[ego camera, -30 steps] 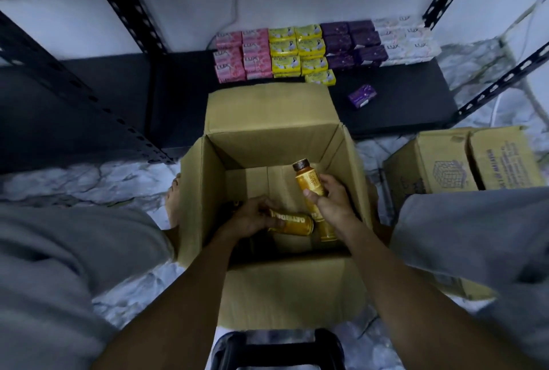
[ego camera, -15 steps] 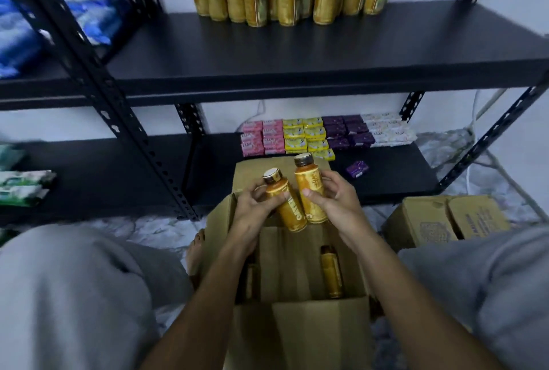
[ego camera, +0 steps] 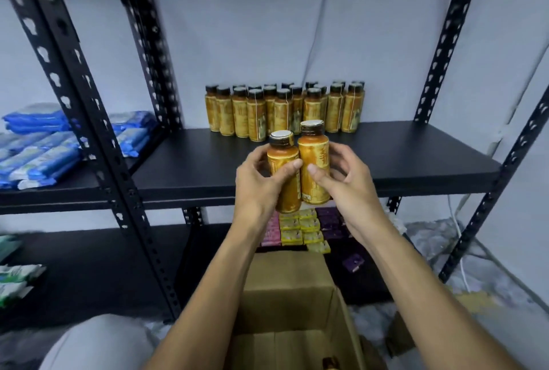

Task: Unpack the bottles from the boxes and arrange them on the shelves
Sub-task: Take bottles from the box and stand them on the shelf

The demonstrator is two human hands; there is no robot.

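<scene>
Step in hand: carrying two bottles to the shelf, not yet set down. Left hand (ego camera: 261,182) grips the left bottle (ego camera: 282,161), thumb across the front and fingers curled round behind. Right hand (ego camera: 347,182) grips the right bottle (ego camera: 315,155) the same way, thumb on the label and fingers wrapped at the back. The bottles touch side by side between the hands. The right one is upright and sits a bit higher; the left one tips slightly at the base. Both are in the air in front of the shelf (ego camera: 416,158), with their bottoms hanging below its front edge.

Beyond the hands, at the back of that shelf, stand the shelved bottles (ego camera: 282,111) in about two rows, caps up. There is bare shelf surface between them and the hands. Below the wrists is the open box (ego camera: 285,304).

Next move, as I judge it: lift to clear the shelf edge, reach forward, and stand both bottles upright just in front of the rows without knocking any over. Then let go and return to the box.

Hard to tell:
- The fingertips behind both bottles are hidden.
- Label text is unreadable.
- The exact count of shelved bottles is unclear, since the back row is partly covered.
- The box interior is cut off at the frame bottom. A small dark-and-gold shape down there may be another bottle, but I cannot say.
- The soap packs (ego camera: 300,228) under the hands are partly blocked by the forearms.
- The blue packets (ego camera: 44,149) far left of the left hand are blurred.
</scene>
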